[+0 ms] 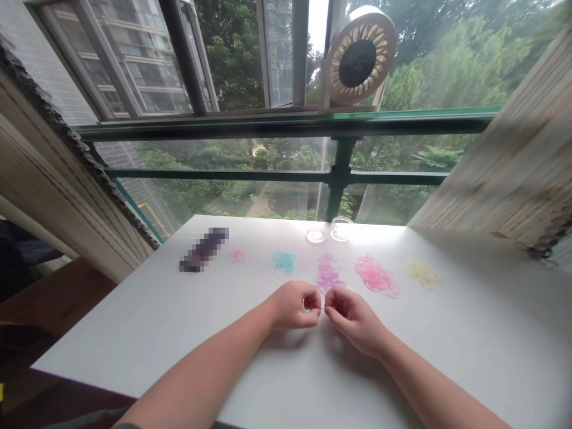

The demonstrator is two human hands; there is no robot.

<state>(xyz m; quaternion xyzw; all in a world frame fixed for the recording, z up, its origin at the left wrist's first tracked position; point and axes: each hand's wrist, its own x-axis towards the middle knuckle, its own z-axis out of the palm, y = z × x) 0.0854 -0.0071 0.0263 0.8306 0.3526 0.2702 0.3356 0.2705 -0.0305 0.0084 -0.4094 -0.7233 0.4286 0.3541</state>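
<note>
My left hand (299,305) is closed, thumb and forefinger pinched together. Facing it, my right hand (351,317) makes the same kind of pinch, and the fingertips of both almost meet above the white table (277,375). Whatever is between the fingers is too small and thin to make out. Just beyond the fingertips lies a pile of purple thin strands (328,271), like small elastic bands. To its right are a pink pile (375,275) and a yellow pile (423,272). On the left lie a turquoise pile (285,262) and a small light-pink pile (238,256).
Two clear round plastic pieces, a flat one (315,236) and a taller one (342,229), sit at the table's far edge. A blurred-out dark object (204,250) lies far left. Behind are a green railing (277,127), a round white fan (360,59) and curtains at both sides.
</note>
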